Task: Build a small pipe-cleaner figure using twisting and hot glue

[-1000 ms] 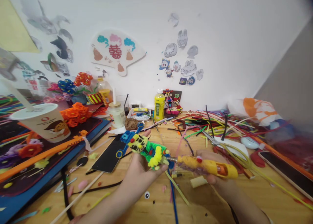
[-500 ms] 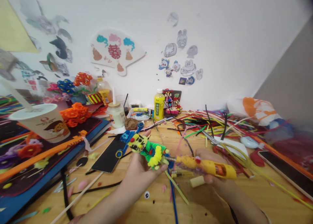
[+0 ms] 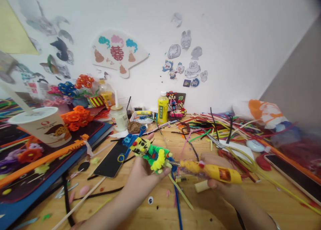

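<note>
My left hand (image 3: 142, 176) is closed around a pipe-cleaner doll (image 3: 156, 158) with a green body, yellow trim, a yellow face and a blue hat with looped ends. The doll lies tilted, its hat toward the upper left. In my right hand (image 3: 220, 176) is a yellow hot glue gun (image 3: 215, 172) with a pale glue stick (image 3: 201, 186) near its lower side. The gun's metal nozzle points left and meets or nearly meets the doll's lower end; exact contact cannot be made out. Below them a blue pipe cleaner (image 3: 178, 203) hangs down.
Scissors (image 3: 220, 144) and many pipe cleaners (image 3: 240, 121) lie at the back right. Phones rest on the right (image 3: 296, 176) and left (image 3: 110, 159). A paper cup (image 3: 42, 126), a candle jar (image 3: 119, 118) and a yellow bottle (image 3: 163, 108) stand behind. A googly eye (image 3: 150, 200) lies in front.
Almost nothing differs. The doll has shifted very slightly left in view, and both hands keep their hold.
</note>
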Demonstrator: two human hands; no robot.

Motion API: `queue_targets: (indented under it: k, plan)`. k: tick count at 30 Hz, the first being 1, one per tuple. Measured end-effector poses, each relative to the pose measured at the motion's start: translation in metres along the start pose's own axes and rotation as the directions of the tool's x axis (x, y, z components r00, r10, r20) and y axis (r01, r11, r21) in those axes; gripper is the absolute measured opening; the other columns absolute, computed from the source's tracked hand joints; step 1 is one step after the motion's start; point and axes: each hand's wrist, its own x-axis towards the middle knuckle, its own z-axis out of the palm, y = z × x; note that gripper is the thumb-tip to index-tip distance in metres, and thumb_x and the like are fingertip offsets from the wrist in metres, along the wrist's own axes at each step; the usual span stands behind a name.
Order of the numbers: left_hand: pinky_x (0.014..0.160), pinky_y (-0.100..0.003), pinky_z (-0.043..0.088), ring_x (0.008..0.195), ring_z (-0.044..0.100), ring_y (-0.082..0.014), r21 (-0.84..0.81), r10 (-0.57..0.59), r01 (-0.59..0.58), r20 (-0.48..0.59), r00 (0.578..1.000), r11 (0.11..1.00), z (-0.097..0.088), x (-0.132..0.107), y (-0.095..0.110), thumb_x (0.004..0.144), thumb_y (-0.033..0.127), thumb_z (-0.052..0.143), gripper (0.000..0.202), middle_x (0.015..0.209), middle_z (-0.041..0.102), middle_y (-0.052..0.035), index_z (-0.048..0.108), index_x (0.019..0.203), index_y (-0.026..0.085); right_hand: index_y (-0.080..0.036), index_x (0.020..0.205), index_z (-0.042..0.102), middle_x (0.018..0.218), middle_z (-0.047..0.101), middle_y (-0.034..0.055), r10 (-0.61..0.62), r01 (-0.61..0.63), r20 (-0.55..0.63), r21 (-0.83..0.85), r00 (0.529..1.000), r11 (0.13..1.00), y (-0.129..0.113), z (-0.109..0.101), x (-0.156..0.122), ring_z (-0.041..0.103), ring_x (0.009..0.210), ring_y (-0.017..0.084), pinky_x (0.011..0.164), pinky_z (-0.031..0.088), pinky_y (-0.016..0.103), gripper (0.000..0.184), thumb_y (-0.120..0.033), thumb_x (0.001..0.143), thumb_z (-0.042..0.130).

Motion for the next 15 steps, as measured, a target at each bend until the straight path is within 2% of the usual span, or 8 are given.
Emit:
queue_targets:
  k: [3,6,8,10,13,15]
  plan:
    - [0.071,-0.03,0.051,0.075,0.063,-0.0173,0.05,0.048,-0.049,0.015,0.999,0.998,-0.002,0.002,-0.003,0.048,0.013,0.075,0.077,0.079,0.065,0.0018,0.045,0.118,0.024,-0.023,0.051,0.042,0.051,0.039,-0.0007,-0.003,0.006,0.052,-0.057,0.999,0.998,0.001,-0.005,0.0,0.037,0.048,0.015,0.046,0.028,0.027,0.059,-0.073,0.075,0.02]
    - [0.071,-0.029,0.051,0.076,0.063,-0.0174,0.06,0.074,-0.075,0.014,0.997,0.995,-0.005,0.005,-0.008,0.049,0.013,0.074,0.075,0.08,0.064,0.0019,0.044,0.117,0.024,-0.022,0.053,0.043,0.052,0.039,-0.0011,-0.083,0.091,0.087,-0.092,0.993,0.992,0.003,-0.013,0.001,0.038,0.047,0.014,0.045,0.027,0.027,0.057,-0.068,0.078,0.022]
    - [0.072,-0.028,0.051,0.079,0.064,-0.0179,0.041,0.063,-0.063,0.007,0.998,0.997,-0.005,0.006,-0.01,0.049,0.014,0.074,0.072,0.08,0.064,0.0018,0.045,0.114,0.024,-0.022,0.056,0.044,0.054,0.041,-0.0011,-0.108,0.119,0.089,-0.122,0.99,0.985,0.006,-0.019,0.003,0.04,0.048,0.014,0.046,0.028,0.026,0.051,-0.063,0.081,0.027]
    - [0.073,-0.029,0.051,0.08,0.064,-0.0185,0.018,0.035,-0.035,-0.001,0.999,0.999,-0.005,0.007,-0.01,0.049,0.014,0.075,0.07,0.081,0.065,0.0011,0.047,0.112,0.023,-0.021,0.061,0.045,0.056,0.045,-0.0006,-0.071,0.081,0.05,-0.233,0.996,0.969,0.014,-0.022,0.005,0.043,0.052,0.015,0.049,0.03,0.026,0.041,-0.055,0.082,0.038]
    - [0.074,-0.03,0.051,0.078,0.064,-0.0187,-0.002,-0.017,0.017,0.014,1.0,1.0,-0.003,0.007,-0.008,0.048,0.015,0.077,0.065,0.08,0.066,-0.0004,0.051,0.107,0.021,-0.02,0.067,0.049,0.062,0.051,0.0022,0.028,-0.041,-0.033,-0.514,0.999,0.857,0.035,-0.02,0.005,0.047,0.061,0.018,0.055,0.032,0.028,0.023,-0.04,0.078,0.052]
    - [0.075,-0.031,0.05,0.079,0.064,-0.0192,-0.019,-0.03,0.031,0.035,0.999,0.999,-0.002,0.007,-0.007,0.047,0.017,0.077,0.063,0.081,0.066,-0.0016,0.054,0.105,0.019,-0.018,0.071,0.052,0.068,0.055,0.0053,0.119,-0.109,-0.028,-0.644,0.993,0.758,0.053,-0.015,0.002,0.048,0.068,0.021,0.06,0.033,0.029,0.008,-0.024,0.076,0.053]
